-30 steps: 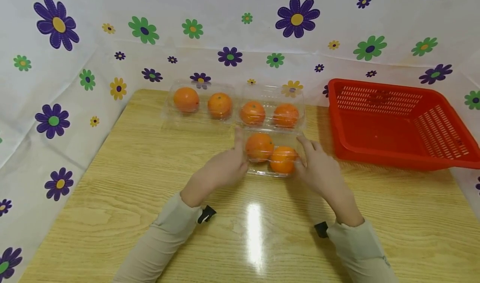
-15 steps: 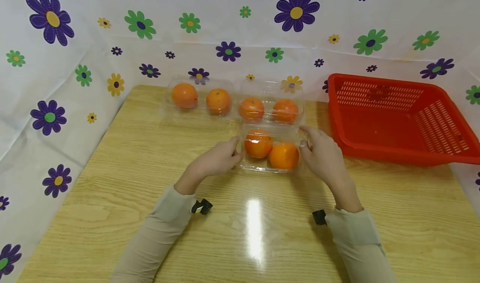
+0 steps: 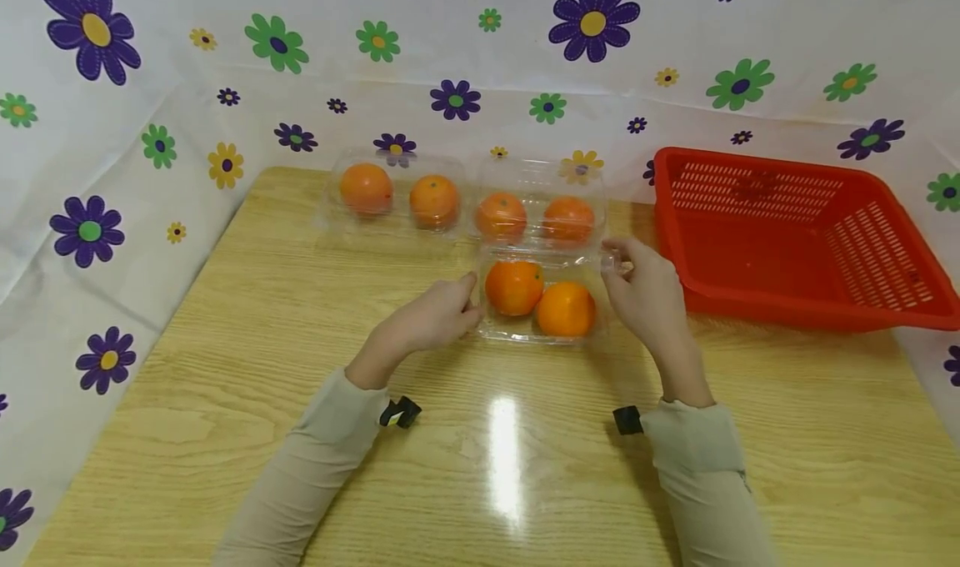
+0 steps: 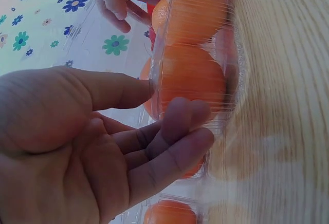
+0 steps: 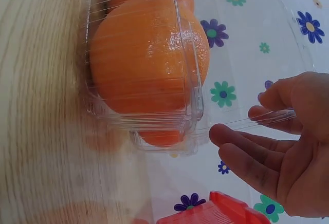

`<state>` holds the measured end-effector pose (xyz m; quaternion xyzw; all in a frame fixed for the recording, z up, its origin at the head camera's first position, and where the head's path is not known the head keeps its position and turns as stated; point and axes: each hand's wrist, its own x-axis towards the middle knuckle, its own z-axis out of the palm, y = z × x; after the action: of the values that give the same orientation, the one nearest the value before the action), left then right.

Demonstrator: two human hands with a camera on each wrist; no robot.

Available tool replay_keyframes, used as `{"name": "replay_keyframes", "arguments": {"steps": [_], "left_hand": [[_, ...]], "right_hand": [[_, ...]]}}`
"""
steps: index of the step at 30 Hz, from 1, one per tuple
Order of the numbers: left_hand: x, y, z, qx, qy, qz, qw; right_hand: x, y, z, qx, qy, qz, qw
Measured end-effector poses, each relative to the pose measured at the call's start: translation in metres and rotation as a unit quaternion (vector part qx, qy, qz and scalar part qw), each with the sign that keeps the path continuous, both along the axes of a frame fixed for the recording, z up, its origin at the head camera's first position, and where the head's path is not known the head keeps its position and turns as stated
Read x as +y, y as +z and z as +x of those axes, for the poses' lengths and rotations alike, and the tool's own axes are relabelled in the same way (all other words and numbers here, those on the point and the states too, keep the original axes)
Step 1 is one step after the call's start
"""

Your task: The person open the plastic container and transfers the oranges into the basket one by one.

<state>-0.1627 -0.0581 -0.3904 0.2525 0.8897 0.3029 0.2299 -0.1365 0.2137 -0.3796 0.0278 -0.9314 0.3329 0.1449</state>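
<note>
A clear plastic fruit box with two oranges, one left and one right, stands on the table. At its left side is my left hand. In the left wrist view, the thumb lies on the box's rim and the bent fingers lie against the side wall. My right hand is at the far right corner. The right wrist view has the thin edge of the raised lid pinched between thumb and fingers. The lid's outline is faint.
Behind stand two more clear boxes, left and right, each with two oranges. A red perforated basket stands to the right. The wooden table meets a flowered white cloth at the back and left.
The front box's lid has been lifted and tilted back, its glare gone from the oranges. My right hand has moved up and away with it; the left hand stays at the left side.
</note>
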Motion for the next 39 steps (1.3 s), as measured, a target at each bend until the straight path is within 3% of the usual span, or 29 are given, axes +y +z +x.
{"name": "replay_keyframes", "arguments": {"steps": [9,24,29,34,39], "left_hand": [[-0.003,0.003,0.000,0.011,-0.009,-0.007,0.9999],[-0.005,0.007,-0.001,0.003,-0.007,-0.017,0.9998],[-0.006,0.009,-0.001,-0.002,-0.007,-0.017,0.9998],[-0.007,0.010,-0.002,0.001,-0.007,-0.012,0.9999],[-0.008,0.011,-0.002,-0.020,0.003,-0.003,0.9998]], "right_hand": [[0.003,0.000,-0.013,-0.009,-0.010,-0.046,0.999],[0.002,0.008,-0.032,-0.027,-0.036,0.008,0.999],[0.002,0.004,-0.035,-0.039,-0.034,-0.005,0.999],[0.002,0.004,-0.042,-0.022,-0.028,-0.014,0.999],[0.004,0.005,-0.048,-0.029,-0.022,-0.049,0.998]]}}
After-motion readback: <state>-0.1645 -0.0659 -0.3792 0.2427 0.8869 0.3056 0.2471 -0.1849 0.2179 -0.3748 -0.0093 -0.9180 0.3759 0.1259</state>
